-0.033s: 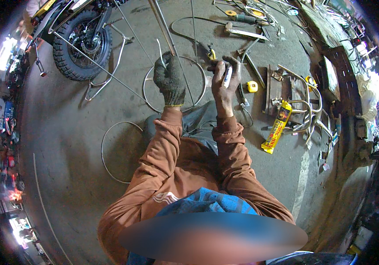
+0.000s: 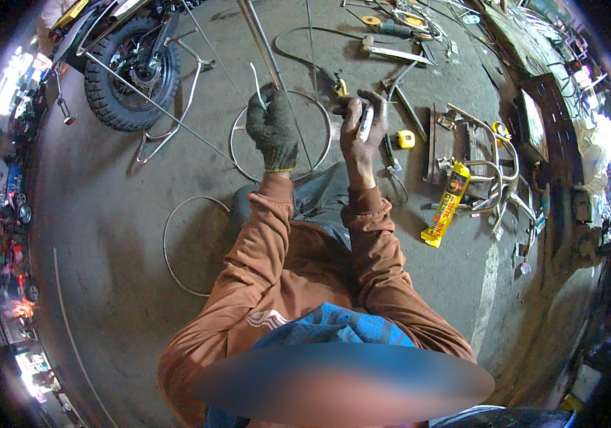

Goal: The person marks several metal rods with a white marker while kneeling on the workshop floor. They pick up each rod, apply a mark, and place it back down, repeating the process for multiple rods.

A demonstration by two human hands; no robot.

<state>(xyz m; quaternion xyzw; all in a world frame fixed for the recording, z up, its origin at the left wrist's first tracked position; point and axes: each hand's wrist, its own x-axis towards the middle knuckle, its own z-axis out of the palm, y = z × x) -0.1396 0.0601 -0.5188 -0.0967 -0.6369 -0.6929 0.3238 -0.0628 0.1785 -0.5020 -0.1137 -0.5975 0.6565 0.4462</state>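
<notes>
My left hand (image 2: pixel 273 135), in a dark knitted glove, is closed around the lower end of a long metal tube (image 2: pixel 260 41). A thin, pale bent rod (image 2: pixel 256 82) sticks up from the same grip. My right hand (image 2: pixel 361 150) is bare and smudged, raised a little to the right, its fingers curled round a white marker pen (image 2: pixel 366 124). Beneath and between the hands shows a large thin metal ring (image 2: pixel 330 135). Slender straight rods (image 2: pixel 198 135) run past the left hand; whether they join the tube I cannot tell.
At upper left stands a motorcycle wheel (image 2: pixel 96 82) beside a bent tube frame (image 2: pixel 193 93). On the right lie a yellow tape measure (image 2: pixel 406 139), a yellow packet (image 2: pixel 444 208), curved tubing (image 2: pixel 512 167) and an angle grinder (image 2: pixel 394 31). Another hoop (image 2: pixel 165 246) rests left of my legs.
</notes>
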